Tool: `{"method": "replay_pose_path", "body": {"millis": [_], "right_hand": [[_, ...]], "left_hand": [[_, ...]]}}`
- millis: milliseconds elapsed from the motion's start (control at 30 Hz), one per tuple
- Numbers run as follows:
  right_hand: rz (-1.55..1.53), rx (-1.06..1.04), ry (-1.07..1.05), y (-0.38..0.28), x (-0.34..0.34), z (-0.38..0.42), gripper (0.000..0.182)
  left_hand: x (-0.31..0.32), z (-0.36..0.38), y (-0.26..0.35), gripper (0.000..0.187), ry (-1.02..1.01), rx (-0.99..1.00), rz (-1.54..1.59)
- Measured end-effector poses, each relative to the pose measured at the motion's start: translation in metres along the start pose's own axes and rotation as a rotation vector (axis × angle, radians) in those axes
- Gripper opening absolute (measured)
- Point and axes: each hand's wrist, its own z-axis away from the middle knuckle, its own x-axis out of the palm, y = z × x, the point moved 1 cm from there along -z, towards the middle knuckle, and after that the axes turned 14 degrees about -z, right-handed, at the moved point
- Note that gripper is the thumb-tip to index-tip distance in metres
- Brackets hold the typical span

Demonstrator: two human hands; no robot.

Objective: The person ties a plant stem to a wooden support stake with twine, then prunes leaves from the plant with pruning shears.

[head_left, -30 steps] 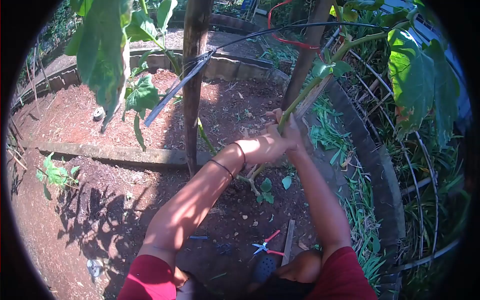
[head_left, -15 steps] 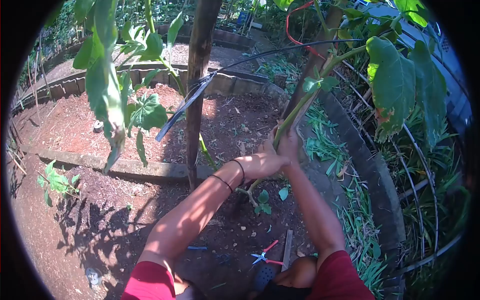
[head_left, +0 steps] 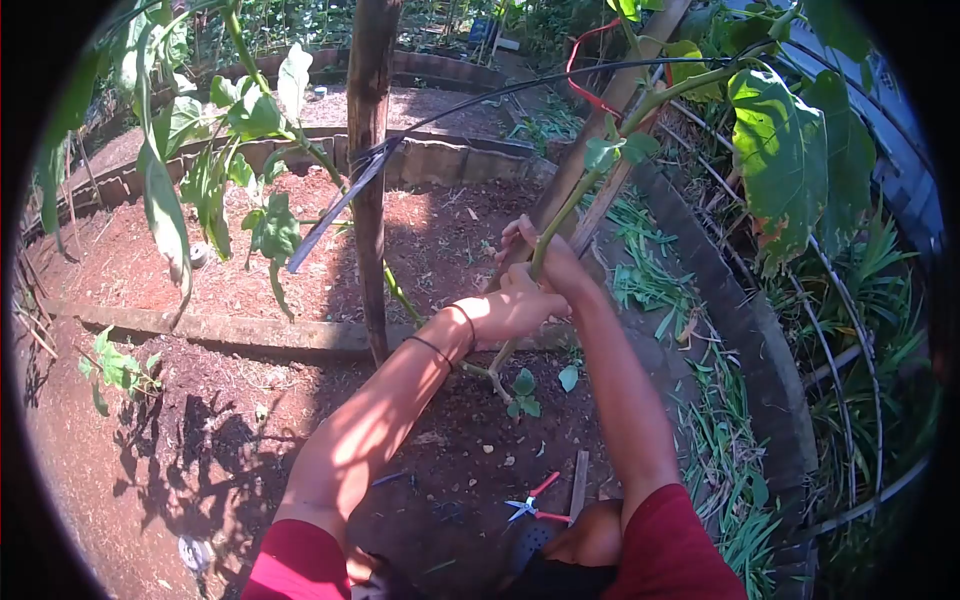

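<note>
A thick green plant stem [head_left: 562,222] slants up to the right, bearing large leaves [head_left: 778,150]. My left hand [head_left: 508,308] is closed round its lower part; the stem comes out again below the hand. Just above and behind, my right hand [head_left: 548,262] wraps a slanted wooden stake [head_left: 590,150], its fingertips showing on the stake's left side. The stem runs in front of that palm. Both hands are close together, and what lies between them is hidden. A small leafy shoot [head_left: 524,392] grows near the stem's base.
An upright wooden post [head_left: 368,150] stands left, with a black strip [head_left: 385,150] tied round it and stretched right. Red-handled pruning shears [head_left: 535,500] lie open on the soil beside a flat wooden piece [head_left: 579,484]. A low concrete edging [head_left: 240,330] crosses behind.
Both hands have shifted slightly left and up in view, with the stem and stake tilting along. More of the right hand's fingers now show. The camera view has shifted a little.
</note>
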Motion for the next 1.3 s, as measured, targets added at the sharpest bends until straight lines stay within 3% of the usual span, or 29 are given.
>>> {"method": "replay_pose_path", "body": {"millis": [167,233,433,533,600,700,833,900,967,1033,1167,1300], "right_hand": [[0.213,0.077,0.139,-0.005,0.003,-0.001,0.051],[0.215,0.092,0.167,-0.007,0.003,-0.001,0.05],[0.115,0.141,0.187,-0.017,-0.008,0.025,0.05],[0.086,0.147,0.06,-0.027,-0.001,0.037,0.052],[0.391,0.217,0.129,-0.04,0.011,0.047,0.053],[0.529,0.298,0.018,-0.058,0.009,0.058,0.051],[0.757,0.31,0.012,-0.09,0.0,0.088,0.045],[0.794,0.059,0.242,-0.112,-0.018,0.097,0.038],[0.747,-0.147,0.416,-0.132,-0.043,0.098,0.035],[0.724,-0.204,0.543,-0.149,-0.06,0.095,0.035],[0.373,-0.257,0.511,-0.173,-0.083,0.078,0.04],[0.133,-0.156,0.342,-0.178,-0.103,0.04,0.062]], "left_hand": [[0.002,-0.006,-0.007,0.094,0.006,0.072,0.05],[-0.002,0.005,0.001,0.093,-0.032,-0.012,0.068],[-0.006,-0.001,-0.007,0.077,-0.07,0.04,0.096],[-0.01,-0.004,-0.01,0.072,-0.077,0.079,0.135],[-0.01,-0.008,-0.015,0.069,-0.083,0.088,0.154],[-0.008,-0.015,-0.019,0.066,-0.09,0.081,0.166],[-0.006,-0.013,-0.013,0.076,-0.048,0.072,0.108],[-0.003,-0.015,-0.013,0.08,-0.048,0.043,0.124],[-0.002,-0.019,-0.012,0.084,-0.001,0.026,0.014],[-0.004,-0.014,-0.008,0.083,-0.026,0.001,0.05],[-0.001,-0.019,-0.011,0.078,-0.049,-0.002,0.133],[-0.003,-0.027,-0.017,0.072,-0.051,0.064,0.093]]}}
